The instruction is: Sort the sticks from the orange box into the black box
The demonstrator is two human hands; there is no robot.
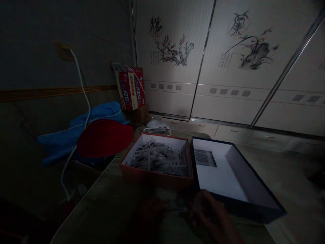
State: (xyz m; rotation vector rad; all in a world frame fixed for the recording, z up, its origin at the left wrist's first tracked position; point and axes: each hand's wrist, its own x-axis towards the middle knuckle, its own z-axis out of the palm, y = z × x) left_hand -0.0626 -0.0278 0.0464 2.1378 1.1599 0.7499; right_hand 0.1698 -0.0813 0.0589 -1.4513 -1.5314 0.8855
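In the dim head view, a thin pale pen-like stick (179,209) lies between my hands, low at the table's front. My left hand (152,210) is very dark, with its fingers closed round the stick's left end. My right hand (210,213) is curled at the stick's other end, beside the dark blue box; what its fingers hold is hidden. Behind my hands stands a red box (157,175) heaped with pen-like sticks (159,156), many clear or whitish. In the dark blue box (228,179), a neat row of dark pens (205,158) lies at the far left.
The table (106,203) carries both boxes, with a clear plastic bag of sticks (157,128) behind them. To the left are a red round item (105,138), blue cloth (101,112) and a white cable (82,84). A red carton (130,88) and cabinets (172,98) stand behind.
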